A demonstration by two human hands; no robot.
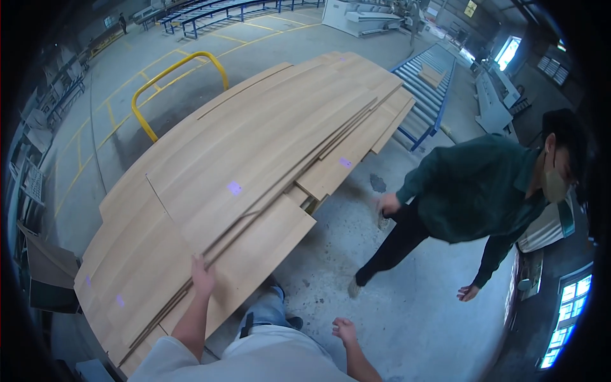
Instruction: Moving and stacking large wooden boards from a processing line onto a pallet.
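Two hands, bare, and one stack of wood panels [267,143], pale brown, spread in overlapping layers from lower left to upper middle.

Left hand [203,278]: arm stretched forward, fingertips at the long edge of the upper panels; whether its grip is clamped on that edge or only rests there, cannot tell. Right hand [344,330]: above the floor [401,293], well apart from the stack; grip loose, fingers half curled.

Strips [347,132]: narrow, wooden, lying lengthwise along the right side of the upper panels. Lower board [270,239]: projects on the near right side, just beside the left hand. Labels [235,188]: several, small, purple-tinted, dotted over the wood.

Rail [219,65]: yellow, bent in an arch, on the far left side of the stack. Conveyor [417,105]: blue frame, metal rollers, past the stack's far right end; one small board [431,75] on it.

Co-worker [477,191]: one, dark green top, dark trousers, cap and mask, right of the stack, both arms lowered. Window [566,312]: bright, lower right.
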